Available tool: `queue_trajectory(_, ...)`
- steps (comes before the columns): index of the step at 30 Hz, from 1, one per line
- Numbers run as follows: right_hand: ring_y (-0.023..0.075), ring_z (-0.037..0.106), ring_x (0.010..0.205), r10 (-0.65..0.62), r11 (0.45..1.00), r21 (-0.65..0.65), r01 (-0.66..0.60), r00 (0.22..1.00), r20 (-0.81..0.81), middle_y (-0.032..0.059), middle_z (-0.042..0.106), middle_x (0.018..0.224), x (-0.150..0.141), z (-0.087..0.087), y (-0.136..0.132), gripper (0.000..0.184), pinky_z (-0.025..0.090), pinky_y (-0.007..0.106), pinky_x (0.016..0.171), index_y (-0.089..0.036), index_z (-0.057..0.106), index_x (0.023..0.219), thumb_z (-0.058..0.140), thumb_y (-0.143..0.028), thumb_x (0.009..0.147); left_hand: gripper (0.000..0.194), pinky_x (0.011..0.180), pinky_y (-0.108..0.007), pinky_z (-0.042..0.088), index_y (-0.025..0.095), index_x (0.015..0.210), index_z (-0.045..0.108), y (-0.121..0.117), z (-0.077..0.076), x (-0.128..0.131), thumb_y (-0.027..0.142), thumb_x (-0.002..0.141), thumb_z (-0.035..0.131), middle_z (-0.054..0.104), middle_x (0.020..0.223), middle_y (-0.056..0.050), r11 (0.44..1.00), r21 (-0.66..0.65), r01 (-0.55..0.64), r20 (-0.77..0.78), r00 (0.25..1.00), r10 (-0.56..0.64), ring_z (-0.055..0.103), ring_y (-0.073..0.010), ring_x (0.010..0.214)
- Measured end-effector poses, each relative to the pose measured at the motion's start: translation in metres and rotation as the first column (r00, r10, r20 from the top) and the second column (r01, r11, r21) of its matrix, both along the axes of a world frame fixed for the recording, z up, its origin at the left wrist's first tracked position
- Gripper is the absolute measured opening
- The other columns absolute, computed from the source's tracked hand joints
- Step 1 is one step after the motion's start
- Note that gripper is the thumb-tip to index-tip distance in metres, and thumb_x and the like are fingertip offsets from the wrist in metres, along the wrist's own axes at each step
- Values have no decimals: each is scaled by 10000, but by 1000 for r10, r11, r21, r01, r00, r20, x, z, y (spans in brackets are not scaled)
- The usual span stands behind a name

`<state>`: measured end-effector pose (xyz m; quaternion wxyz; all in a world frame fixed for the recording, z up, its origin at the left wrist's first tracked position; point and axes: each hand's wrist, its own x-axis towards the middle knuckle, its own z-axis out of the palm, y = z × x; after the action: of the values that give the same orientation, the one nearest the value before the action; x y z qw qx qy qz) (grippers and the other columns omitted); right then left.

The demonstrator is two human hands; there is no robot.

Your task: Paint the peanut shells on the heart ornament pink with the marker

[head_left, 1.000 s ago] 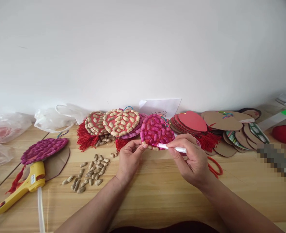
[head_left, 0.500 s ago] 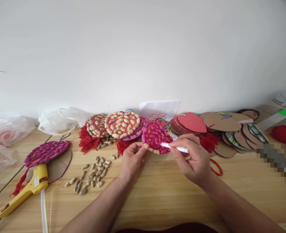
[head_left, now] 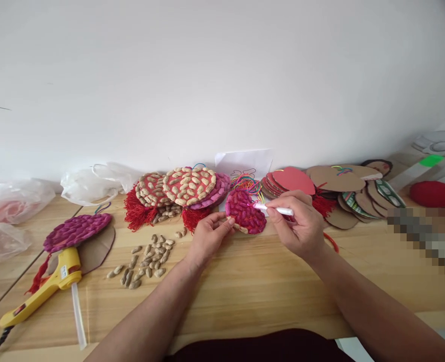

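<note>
One yellow glue gun (head_left: 69, 269) is seen in the left foreground on a wooden table (head_left: 245, 301), with loose peanuts (head_left: 156, 256) scattered to its right. Farther in, a magenta peanut-covered piece (head_left: 245, 212) is pinched at its lower-left edge by the left hand (head_left: 211, 237), while a white marker (head_left: 278, 208), clasped in the fingers of the right hand (head_left: 299, 226), is held against its upper right. Behind, tan peanut-covered discs (head_left: 189, 187), tangled colored strings (head_left: 247, 182) and red cutouts (head_left: 294, 181) are lined up along a pale wall (head_left: 222, 75).

Left hand (head_left: 211, 236) steadies a magenta peanut piece (head_left: 246, 212); right (head_left: 299, 223) holds what seems a marker (head_left: 278, 209).
</note>
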<state>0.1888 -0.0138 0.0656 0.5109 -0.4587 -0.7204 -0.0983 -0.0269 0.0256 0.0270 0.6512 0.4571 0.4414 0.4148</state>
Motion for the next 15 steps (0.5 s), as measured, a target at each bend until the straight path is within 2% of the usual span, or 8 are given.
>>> queue_trajectory(3, 206, 648, 856, -18, 1000, 6, 18, 1000, -1, 29, 711, 839, 0, 2, 1, 53, 474, 384, 823, -231, 683, 946, 669, -221, 896, 522, 447, -200, 297, 129, 971, 765, -1, 5, -3, 559, 686, 843, 716, 686, -40, 998, 4, 58, -75, 996, -57, 477, -75, 484)
queue_trajectory(6, 210, 649, 852, -42, 999, 16, 42, 999, -18, 32, 710, 830, 2, 3, 1, 33, 476, 386, 811, -238, 685, 930, 665, -239, 903, 494, 417, -206, 228, 126, 911, 758, 0, 7, -5, 572, 706, 819, 694, 670, -24, 993, 22, 112, -126, 986, -108, 359, -44, 432)
queue_trajectory(11, 223, 647, 836, -132, 990, 43, 134, 991, -38, 31, 716, 823, 17, 12, 2, 38, 469, 397, 813, -255, 681, 901, 654, -277, 917, 463, 417, -207, 225, 135, 860, 734, 2, 3, -7, 576, 734, 793, 693, 697, -27, 986, 22, 163, -172, 972, -157, 352, -46, 442)
queue_trajectory(15, 205, 614, 736, -235, 971, 19, 238, 967, -102, 20, 672, 757, 38, 26, 2, 116, 454, 360, 724, -242, 640, 818, 631, -304, 915, 472, 440, -199, 236, 142, 812, 720, 3, 0, -6, 595, 712, 805, 692, 699, -32, 984, 32, 174, -196, 967, -164, 395, -56, 486)
